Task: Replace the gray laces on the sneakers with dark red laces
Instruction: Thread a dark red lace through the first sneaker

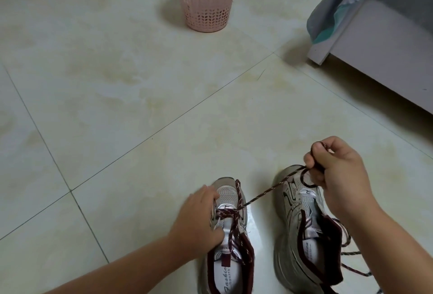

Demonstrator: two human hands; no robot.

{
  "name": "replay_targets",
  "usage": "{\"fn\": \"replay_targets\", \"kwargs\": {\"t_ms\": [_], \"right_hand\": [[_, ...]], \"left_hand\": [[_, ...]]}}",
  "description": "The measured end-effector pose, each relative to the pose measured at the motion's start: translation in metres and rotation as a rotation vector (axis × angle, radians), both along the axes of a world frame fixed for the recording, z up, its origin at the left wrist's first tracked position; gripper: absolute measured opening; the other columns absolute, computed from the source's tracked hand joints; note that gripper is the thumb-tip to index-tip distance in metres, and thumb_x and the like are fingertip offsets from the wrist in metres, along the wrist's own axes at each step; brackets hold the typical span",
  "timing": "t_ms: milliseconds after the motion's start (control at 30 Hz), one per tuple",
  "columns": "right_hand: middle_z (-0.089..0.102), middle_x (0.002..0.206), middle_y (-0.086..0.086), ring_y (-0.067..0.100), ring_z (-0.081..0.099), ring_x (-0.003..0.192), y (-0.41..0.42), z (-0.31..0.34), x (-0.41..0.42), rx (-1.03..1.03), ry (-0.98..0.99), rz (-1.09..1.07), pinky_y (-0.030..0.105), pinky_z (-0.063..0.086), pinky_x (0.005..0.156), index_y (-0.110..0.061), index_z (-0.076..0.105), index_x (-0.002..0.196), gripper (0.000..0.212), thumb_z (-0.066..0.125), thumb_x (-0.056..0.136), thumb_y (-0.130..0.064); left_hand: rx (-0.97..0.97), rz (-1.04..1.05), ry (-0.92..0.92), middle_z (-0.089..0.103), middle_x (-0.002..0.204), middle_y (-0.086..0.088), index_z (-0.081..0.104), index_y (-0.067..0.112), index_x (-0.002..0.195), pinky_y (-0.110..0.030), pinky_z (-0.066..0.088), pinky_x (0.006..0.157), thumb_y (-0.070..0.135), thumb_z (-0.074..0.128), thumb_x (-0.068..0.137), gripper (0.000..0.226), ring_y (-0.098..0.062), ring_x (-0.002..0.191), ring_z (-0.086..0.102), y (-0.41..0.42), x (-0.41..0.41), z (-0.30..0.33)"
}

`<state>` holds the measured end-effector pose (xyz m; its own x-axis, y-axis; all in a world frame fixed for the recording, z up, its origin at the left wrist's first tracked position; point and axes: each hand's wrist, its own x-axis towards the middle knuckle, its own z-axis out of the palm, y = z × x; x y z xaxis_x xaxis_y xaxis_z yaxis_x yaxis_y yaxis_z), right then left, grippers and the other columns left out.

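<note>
Dark red lace [269,193], white-speckled, taut.

One head view — looking steeply down, close over the floor [145,97] ahead.

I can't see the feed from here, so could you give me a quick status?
Left hand steadies left sneaker. Right hand pulls red lace taut from it. Right sneaker unlaced. Nothing in the way.

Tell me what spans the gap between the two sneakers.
In the head view, a taut dark red lace runs from the left sneaker to the right hand.
</note>
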<state>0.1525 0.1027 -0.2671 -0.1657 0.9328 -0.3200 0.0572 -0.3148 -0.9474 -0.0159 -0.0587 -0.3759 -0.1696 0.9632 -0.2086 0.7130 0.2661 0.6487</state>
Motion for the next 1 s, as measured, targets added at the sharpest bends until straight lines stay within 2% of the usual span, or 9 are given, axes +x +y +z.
{"fn": "replay_targets", "kwargs": {"t_ms": [33,100,233,467,533,600,667,800,1000], "right_hand": [[0.052,0.046,-0.001,0.008,0.026,0.036,-0.003,-0.003,-0.003,-0.005,-0.014,0.023,0.018,0.020,0.038,-0.014,0.039,0.066,0.031,0.043,0.095,-0.003],[0.058,0.050,0.002,0.010,0.029,0.037,-0.006,-0.006,-0.007,-0.021,-0.043,0.066,0.018,0.023,0.037,-0.012,0.042,0.069,0.027,0.044,0.095,-0.004],[0.064,0.055,0.002,0.017,0.030,0.045,-0.010,-0.010,-0.015,-0.042,-0.070,0.131,0.017,0.027,0.036,-0.010,0.044,0.070,0.025,0.045,0.094,-0.003],[0.064,0.066,0.005,0.016,0.037,0.045,-0.008,-0.016,-0.019,-0.011,-0.105,0.159,0.021,0.029,0.043,-0.011,0.046,0.070,0.025,0.046,0.094,-0.004],[0.064,0.069,0.008,0.015,0.037,0.044,-0.005,-0.018,-0.019,0.001,-0.103,0.138,0.022,0.029,0.043,-0.011,0.046,0.070,0.025,0.046,0.094,-0.004],[0.063,0.070,0.009,0.012,0.038,0.042,-0.001,-0.022,-0.018,0.005,-0.098,0.102,0.024,0.028,0.044,-0.010,0.046,0.071,0.023,0.046,0.094,-0.003],[0.063,0.070,0.009,0.010,0.038,0.042,0.003,-0.025,-0.015,0.014,-0.110,0.067,0.023,0.030,0.043,-0.010,0.047,0.072,0.022,0.046,0.093,-0.004],[0.063,0.070,0.006,0.014,0.038,0.045,0.007,-0.031,-0.007,0.029,-0.174,0.046,0.020,0.030,0.040,-0.009,0.051,0.073,0.021,0.046,0.093,-0.006],[0.055,0.062,0.007,0.017,0.042,0.050,0.001,-0.047,0.003,0.035,-0.443,0.251,0.026,0.035,0.049,-0.007,0.060,0.072,0.022,0.054,0.092,-0.016]], "left_hand": [[0.120,0.013,0.057,0.052,0.110,0.007,0.051,0.021,0.101,-0.028,0.039,0.086,0.032,0.054,0.060,0.042,-0.010,0.104,0.047,-0.003,0.002,0.002],[0.271,-0.024,0.189,0.048,0.080,0.006,0.048,0.023,0.073,-0.021,0.028,0.069,0.034,0.057,0.064,0.017,-0.010,0.076,0.041,-0.007,0.007,0.007],[0.140,0.007,0.241,0.046,0.069,0.010,0.062,0.030,0.055,-0.022,0.029,0.065,0.054,0.048,0.067,0.031,-0.008,0.069,0.044,-0.003,0.023,0.011],[-0.309,0.166,0.065,0.040,0.096,0.010,0.071,0.033,0.095,-0.028,0.028,0.089,0.049,0.063,0.078,0.024,-0.010,0.109,0.043,0.020,0.038,0.018],[-0.304,0.200,-0.040,0.051,0.087,0.011,0.072,0.030,0.082,-0.026,0.033,0.085,0.039,0.064,0.080,0.012,-0.007,0.095,0.051,0.023,0.036,0.023],[-0.315,0.248,-0.342,0.050,0.062,0.011,0.062,0.024,0.060,-0.021,0.036,0.066,0.021,0.060,0.084,0.024,-0.005,0.064,0.049,0.025,0.029,0.034],[-0.332,0.259,-0.609,0.051,0.060,0.003,0.054,0.017,0.061,-0.016,0.036,0.056,0.009,0.053,0.086,0.027,-0.009,0.059,0.046,0.027,0.016,0.055],[-0.242,0.300,-0.929,0.056,0.051,-0.004,0.050,0.006,0.065,-0.030,0.048,0.072,0.008,0.048,0.087,0.023,-0.017,0.051,0.057,0.031,-0.023,0.093],[-0.223,0.542,-0.731,0.040,0.052,-0.002,0.055,0.007,0.083,-0.027,0.055,0.053,0.009,0.047,0.094,0.014,-0.012,0.036,0.039,0.021,-0.059,0.093]]}}
